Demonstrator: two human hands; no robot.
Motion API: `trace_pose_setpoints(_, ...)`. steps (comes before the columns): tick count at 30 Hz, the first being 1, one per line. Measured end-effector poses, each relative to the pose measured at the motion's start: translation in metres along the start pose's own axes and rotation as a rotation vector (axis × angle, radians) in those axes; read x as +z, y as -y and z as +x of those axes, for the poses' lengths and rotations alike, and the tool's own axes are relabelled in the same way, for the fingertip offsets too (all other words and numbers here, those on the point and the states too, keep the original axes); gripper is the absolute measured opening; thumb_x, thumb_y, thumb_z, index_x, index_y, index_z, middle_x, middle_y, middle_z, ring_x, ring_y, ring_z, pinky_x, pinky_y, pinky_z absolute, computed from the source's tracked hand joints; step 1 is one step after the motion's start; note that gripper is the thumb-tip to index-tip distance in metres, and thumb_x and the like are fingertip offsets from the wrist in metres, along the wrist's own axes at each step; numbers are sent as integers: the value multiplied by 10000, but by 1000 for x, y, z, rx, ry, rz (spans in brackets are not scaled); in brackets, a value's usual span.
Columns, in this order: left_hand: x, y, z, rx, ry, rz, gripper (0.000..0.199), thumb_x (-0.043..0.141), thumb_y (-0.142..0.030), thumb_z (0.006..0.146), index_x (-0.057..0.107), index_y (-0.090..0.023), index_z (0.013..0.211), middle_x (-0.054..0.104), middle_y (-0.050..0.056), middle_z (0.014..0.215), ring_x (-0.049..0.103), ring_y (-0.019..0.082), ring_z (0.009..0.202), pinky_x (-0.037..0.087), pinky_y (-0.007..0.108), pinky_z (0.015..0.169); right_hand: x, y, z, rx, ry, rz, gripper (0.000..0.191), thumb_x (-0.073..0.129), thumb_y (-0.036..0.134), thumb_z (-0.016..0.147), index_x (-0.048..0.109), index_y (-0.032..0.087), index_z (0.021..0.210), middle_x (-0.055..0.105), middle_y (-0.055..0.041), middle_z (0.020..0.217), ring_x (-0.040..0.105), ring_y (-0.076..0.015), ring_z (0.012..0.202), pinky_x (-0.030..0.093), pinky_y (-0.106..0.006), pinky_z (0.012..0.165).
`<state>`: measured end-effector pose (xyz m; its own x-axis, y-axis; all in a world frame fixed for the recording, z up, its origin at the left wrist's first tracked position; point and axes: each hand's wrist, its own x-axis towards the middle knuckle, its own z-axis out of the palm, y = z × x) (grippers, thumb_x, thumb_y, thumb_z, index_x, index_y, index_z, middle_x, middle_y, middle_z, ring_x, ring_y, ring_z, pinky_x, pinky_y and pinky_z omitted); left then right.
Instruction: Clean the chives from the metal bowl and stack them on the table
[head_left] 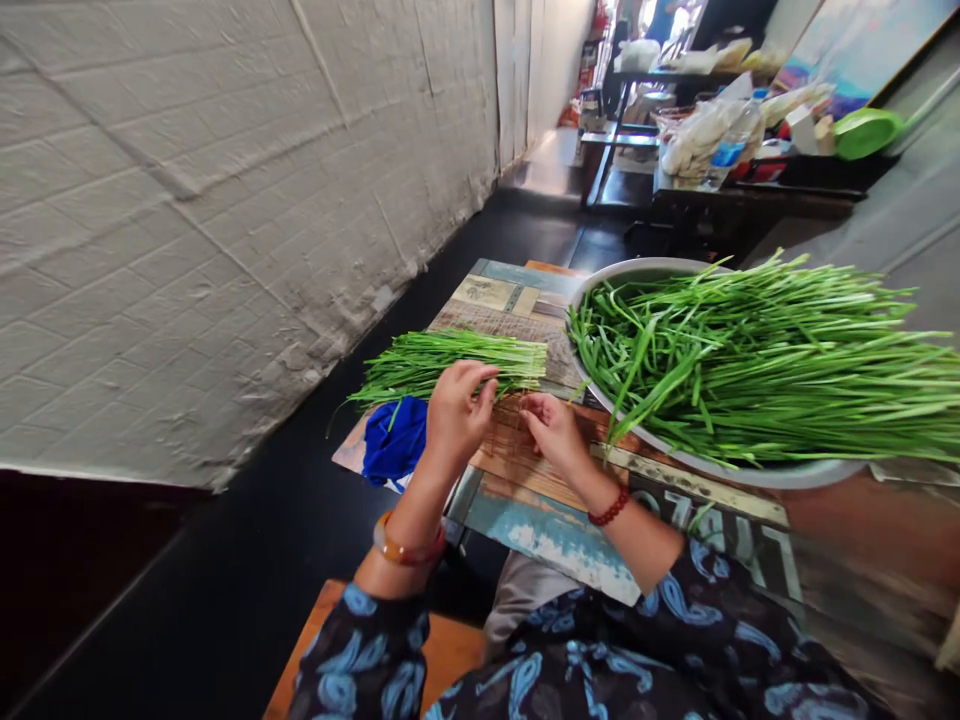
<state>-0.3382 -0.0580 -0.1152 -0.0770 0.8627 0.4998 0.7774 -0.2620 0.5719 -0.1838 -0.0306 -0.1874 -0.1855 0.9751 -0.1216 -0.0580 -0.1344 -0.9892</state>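
My left hand is at the near side of a small pile of garlic chives, thumb and fingers curled together. What it pinches, if anything, is too small to make out. Just to its right, my right hand has its thumb and forefinger pressed together near the pale cut ends, over the wooden tabletop. Whatever thin thing sits in that pinch cannot be made out. A large metal basin on the right side of the table holds a big heap of long garlic chives.
A crumpled blue cloth lies at the table's left edge beside my left wrist. A padded white wall runs along the left. Farther back, another table bears a water bottle, plastic bags and a green bowl.
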Motion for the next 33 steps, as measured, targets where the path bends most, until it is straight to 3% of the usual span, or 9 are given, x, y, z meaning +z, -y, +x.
trace_pose_setpoints(3, 15, 7, 51, 34, 35, 139, 280, 518, -236, 965, 725, -171, 1142, 708, 114, 1203, 611, 254, 1135, 443, 399, 1006, 0, -2, -3, -17, 19, 6, 217, 659, 328, 747, 616, 198, 915, 581, 38, 750, 528, -85, 499, 376, -175, 367)
trace_pose_setpoints(6, 32, 17, 84, 16, 180, 219, 292, 516, -260, 976, 739, -185, 1149, 722, 108, 1230, 607, 268, 1172, 432, 418, 1013, 0, -2, -6, -21, 38, 22, 213, 638, 337, 766, 607, 205, 930, 544, 49, 719, 541, -93, 502, 405, -191, 402)
trace_pose_setpoints(11, 48, 33, 104, 39, 452, 118, 286, 514, -297, 980, 774, -180, 988, 780, 81, 1006, 677, 219, 968, 468, 328, 898, 0, 3, -6, 2, 36, 53, 197, 639, 312, 776, 615, 218, 946, 541, 38, 736, 534, -102, 530, 440, -211, 443)
trace_pose_setpoints(13, 51, 38, 105, 41, 500, 58, 253, 546, -269, 953, 771, -161, 915, 777, 73, 933, 679, 203, 889, 470, 296, 834, 0, 5, -7, 31, 39, 61, 188, 645, 314, 778, 615, 226, 941, 544, 35, 732, 531, -107, 525, 423, -212, 428)
trace_pose_setpoints(18, 59, 42, 101, 41, 452, 30, 191, 579, -220, 906, 748, -142, 868, 754, 73, 890, 663, 194, 852, 474, 294, 806, -4, 9, -7, 76, 58, 32, 219, 665, 332, 768, 620, 223, 952, 556, 31, 738, 548, -109, 528, 374, -199, 391)
trace_pose_setpoints(25, 68, 38, 93, 37, 454, 258, 186, 584, -231, 916, 748, -149, 885, 744, 112, 941, 659, 254, 918, 458, 409, 909, -7, 8, -4, 173, 118, 28, 299, 671, 325, 764, 649, 208, 1038, 578, 41, 674, 551, -115, 503, 383, -199, 376)
trace_pose_setpoints(28, 58, 41, 94, 49, 430, 180, 176, 582, -239, 915, 727, -149, 873, 737, 98, 928, 651, 232, 902, 474, 380, 889, -5, 10, -5, 144, 148, 40, 320, 660, 285, 767, 654, 215, 1079, 563, 55, 646, 548, -116, 500, 410, -215, 405)
trace_pose_setpoints(33, 26, 53, 98, 5, 247, -15, 204, 547, -282, 935, 696, -153, 882, 710, 47, 886, 623, 174, 829, 487, 303, 814, 4, 14, -13, -26, 158, 74, 294, 631, 222, 794, 667, 226, 1086, 577, 53, 681, 578, -107, 537, 488, -243, 524)
